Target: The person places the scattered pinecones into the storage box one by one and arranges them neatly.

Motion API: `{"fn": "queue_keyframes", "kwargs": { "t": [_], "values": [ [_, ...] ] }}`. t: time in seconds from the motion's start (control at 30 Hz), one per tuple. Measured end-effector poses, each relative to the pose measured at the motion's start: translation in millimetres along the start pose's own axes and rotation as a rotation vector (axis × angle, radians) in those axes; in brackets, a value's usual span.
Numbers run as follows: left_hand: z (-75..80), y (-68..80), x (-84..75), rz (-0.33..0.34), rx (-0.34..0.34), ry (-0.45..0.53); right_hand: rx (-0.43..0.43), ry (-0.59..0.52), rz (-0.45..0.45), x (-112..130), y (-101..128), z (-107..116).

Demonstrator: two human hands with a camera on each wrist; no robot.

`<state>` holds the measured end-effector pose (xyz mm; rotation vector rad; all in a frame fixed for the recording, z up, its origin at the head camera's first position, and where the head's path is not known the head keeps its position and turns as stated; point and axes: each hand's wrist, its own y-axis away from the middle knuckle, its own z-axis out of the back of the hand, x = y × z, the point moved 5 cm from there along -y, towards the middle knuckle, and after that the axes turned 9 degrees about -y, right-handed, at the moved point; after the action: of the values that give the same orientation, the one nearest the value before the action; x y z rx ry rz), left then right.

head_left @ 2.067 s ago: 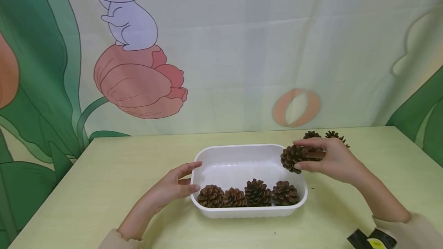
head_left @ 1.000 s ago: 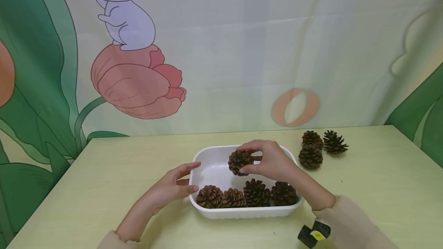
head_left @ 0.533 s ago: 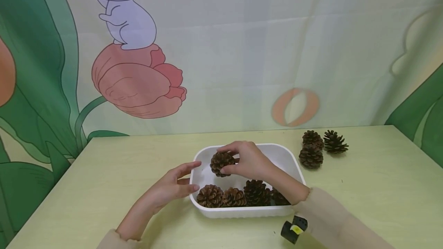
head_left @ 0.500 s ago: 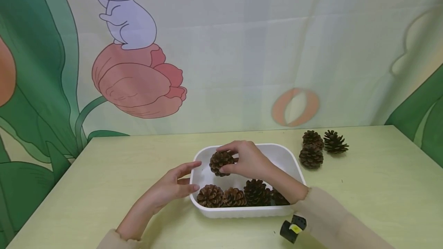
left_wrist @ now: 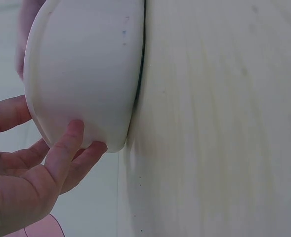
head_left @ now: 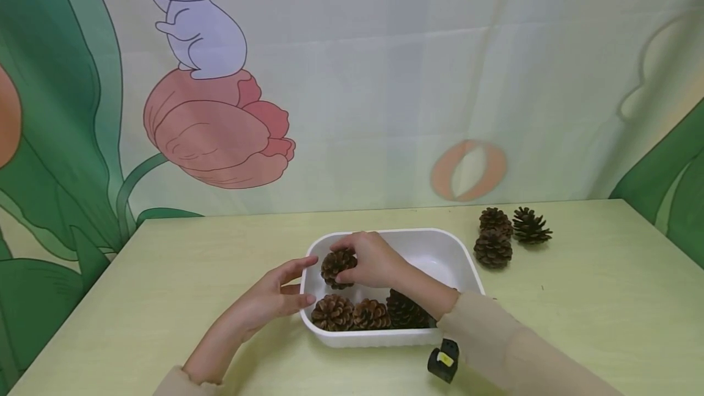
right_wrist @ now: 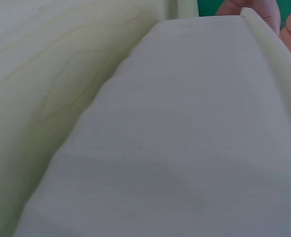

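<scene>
A white plastic tray (head_left: pixel 379 338) holds a row of pine cones along its near side, including the left one (head_left: pixel 332 312) and a smaller one (head_left: pixel 371 314). My right hand (head_left: pixel 374 261) pinches a brown pine cone (head_left: pixel 338 267) low inside the tray's far left part. At the tray's left end my left hand (head_left: pixel 275 292) holds the rim, thumb and forefinger over it. The left wrist view shows other fingers (left_wrist: pixel 66 148) against the outer wall. My right forearm partly covers the right-hand cones. The right wrist view is mostly filled by the tray's outer wall (right_wrist: pixel 175 123).
Right of the tray, three more pine cones stand grouped on the light wooden table (head_left: pixel 577 298), among them a spiky one (head_left: pixel 531 226) and a front one (head_left: pixel 493 249). A printed curtain (head_left: pixel 374 90) hangs behind the table. A small black device (head_left: pixel 443 360) sits at my right sleeve.
From beside the grouped cones, my right hand has carried the pine cone leftward over the tray and lowered it into the far left part. My left hand has stayed at the rim.
</scene>
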<state>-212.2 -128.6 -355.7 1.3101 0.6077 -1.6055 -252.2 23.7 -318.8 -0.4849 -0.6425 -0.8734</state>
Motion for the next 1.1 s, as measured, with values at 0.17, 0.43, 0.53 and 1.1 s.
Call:
{"fn": "queue_keyframes", "kwargs": {
  "t": [0.17,0.43,0.53,1.1],
  "values": [
    [1.2,0.4,0.9,0.001,-0.006,0.0,0.031,0.012,0.019,-1,-2,-6],
    [1.0,1.4,-0.7,-0.021,0.003,-0.001,0.036,0.048,0.002,-5,-6,-8],
    [0.6,1.1,-0.4,-0.02,0.006,0.005,0.05,0.039,-0.007,-6,-7,-11],
    [-0.3,0.4,0.7,0.002,0.008,0.006,0.133,-0.055,-0.028,-2,-4,-14]
  ]
}}
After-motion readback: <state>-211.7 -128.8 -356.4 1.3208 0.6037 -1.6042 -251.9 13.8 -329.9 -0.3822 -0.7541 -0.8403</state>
